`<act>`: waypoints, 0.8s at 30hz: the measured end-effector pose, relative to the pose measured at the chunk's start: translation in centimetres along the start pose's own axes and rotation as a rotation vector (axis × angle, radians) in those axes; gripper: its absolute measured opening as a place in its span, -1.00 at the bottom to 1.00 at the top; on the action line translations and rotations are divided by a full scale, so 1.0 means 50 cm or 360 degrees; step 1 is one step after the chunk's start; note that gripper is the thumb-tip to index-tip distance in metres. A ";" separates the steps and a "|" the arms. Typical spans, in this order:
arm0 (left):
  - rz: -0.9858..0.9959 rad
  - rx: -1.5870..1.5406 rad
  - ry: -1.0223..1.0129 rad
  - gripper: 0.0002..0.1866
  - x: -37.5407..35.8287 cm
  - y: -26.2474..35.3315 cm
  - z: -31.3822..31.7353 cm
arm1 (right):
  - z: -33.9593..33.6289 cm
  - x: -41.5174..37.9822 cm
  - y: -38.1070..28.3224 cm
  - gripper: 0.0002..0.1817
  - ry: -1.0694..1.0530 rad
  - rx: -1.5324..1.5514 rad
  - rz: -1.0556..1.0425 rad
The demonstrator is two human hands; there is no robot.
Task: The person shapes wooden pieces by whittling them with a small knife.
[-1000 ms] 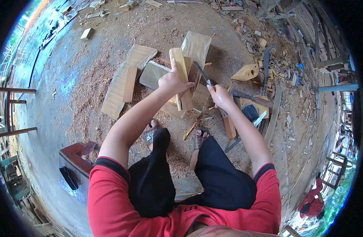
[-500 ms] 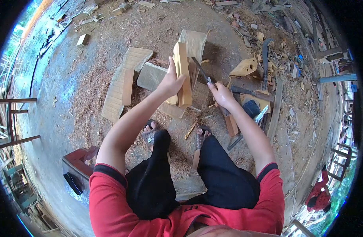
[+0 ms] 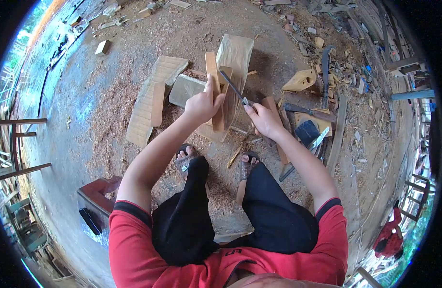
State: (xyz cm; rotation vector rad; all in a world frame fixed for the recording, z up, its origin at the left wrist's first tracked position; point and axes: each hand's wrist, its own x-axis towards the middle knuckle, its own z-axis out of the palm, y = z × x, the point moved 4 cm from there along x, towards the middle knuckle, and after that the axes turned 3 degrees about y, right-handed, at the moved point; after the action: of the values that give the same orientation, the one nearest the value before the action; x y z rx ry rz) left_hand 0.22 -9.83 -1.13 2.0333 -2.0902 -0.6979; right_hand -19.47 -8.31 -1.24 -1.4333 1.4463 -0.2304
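My left hand (image 3: pixel 202 105) is closed round a narrow wooden piece (image 3: pixel 211 65), which stands over the wood blocks between my feet and the back block. Closed round the handle of a dark, thin metal tool (image 3: pixel 233 85) is my right hand (image 3: pixel 264 119). The tool slants up and left, its tip near the wooden piece. Behind them lies a large pale block (image 3: pixel 236 50). A grey-topped block (image 3: pixel 186 90) is left of the wooden piece, partly behind my left hand.
A long board (image 3: pixel 146 105) with a thin strip on it lies left. At right are a shaped wooden piece (image 3: pixel 299 80), a curved blade (image 3: pixel 325 72), a hammer-like tool (image 3: pixel 310 112) and a dark cup-like object (image 3: pixel 306 131). Shavings cover the ground. A person in red (image 3: pixel 390 240) is far right.
The wooden piece has turned in my left hand, now showing a narrower, browner face. My right hand and the tool have shifted slightly left and down, with the tip closer to the piece.
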 end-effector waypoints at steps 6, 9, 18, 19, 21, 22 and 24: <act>-0.0154 -0.0339 -0.0032 -0.05 -0.008 0.004 0.016 | 0.012 -0.005 -0.019 -0.50 0.0120 -0.0426 -0.0129; -0.0295 -0.0477 0.0052 -0.02 0.000 -0.002 0.034 | 0.012 -0.011 -0.033 -0.51 0.0085 -0.0465 -0.0120; -0.0241 -0.0367 0.0223 0.01 0.004 0.015 0.043 | -0.007 -0.051 -0.062 -0.54 0.0073 -0.0770 -0.0168; -0.0208 -0.0328 0.0276 0.01 0.004 0.017 0.043 | -0.006 -0.052 -0.061 -0.54 0.0091 -0.0802 -0.0178; -0.0244 -0.0322 0.0221 0.02 0.006 0.021 0.042 | -0.003 -0.053 -0.061 -0.54 0.0107 -0.0834 -0.0186; -0.0277 -0.0315 0.0171 0.03 0.006 0.023 0.038 | -0.002 -0.052 -0.063 -0.55 0.0115 -0.0841 -0.0190; -0.0299 -0.0326 0.0170 0.02 0.007 0.028 0.034 | 0.001 -0.052 -0.063 -0.55 0.0124 -0.0852 -0.0188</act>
State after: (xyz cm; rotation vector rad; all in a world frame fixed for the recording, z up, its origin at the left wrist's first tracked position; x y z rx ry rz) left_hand -1.79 -9.83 -2.09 2.1171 -1.7100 -0.7766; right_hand -18.11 -7.01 2.38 -1.9616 1.5579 0.0361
